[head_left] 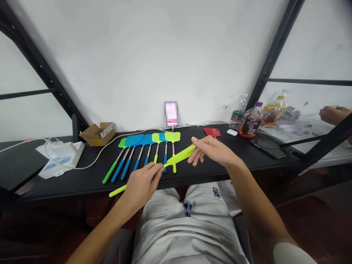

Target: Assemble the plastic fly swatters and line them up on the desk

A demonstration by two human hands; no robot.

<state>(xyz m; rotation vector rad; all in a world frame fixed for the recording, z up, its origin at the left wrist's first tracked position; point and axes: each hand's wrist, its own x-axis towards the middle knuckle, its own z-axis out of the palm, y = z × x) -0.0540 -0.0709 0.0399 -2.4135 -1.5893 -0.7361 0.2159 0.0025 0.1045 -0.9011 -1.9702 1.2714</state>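
A yellow-green fly swatter (180, 155) is held in front of me, above the table's front edge, its flat head seen nearly edge-on. My left hand (144, 183) is closed round its shaft just below the head, and the handle sticks out to the lower left. At the head's far end, my right hand (211, 149) pinches the edge between thumb and fingers. Behind my hands several more fly swatters lie side by side, handles toward me: a green one (110, 171) at the left, blue ones (134, 140) with overlapping heads, and a yellow-green one (172, 137) at the right.
A phone (171, 114) leans against the wall, with a cable attached. An opened cardboard box (98, 134) and a white box (62, 157) stand left. At right are a red swatter head (212, 132), a white case (232, 132), bottles (250, 121) and a dark phone (268, 148).
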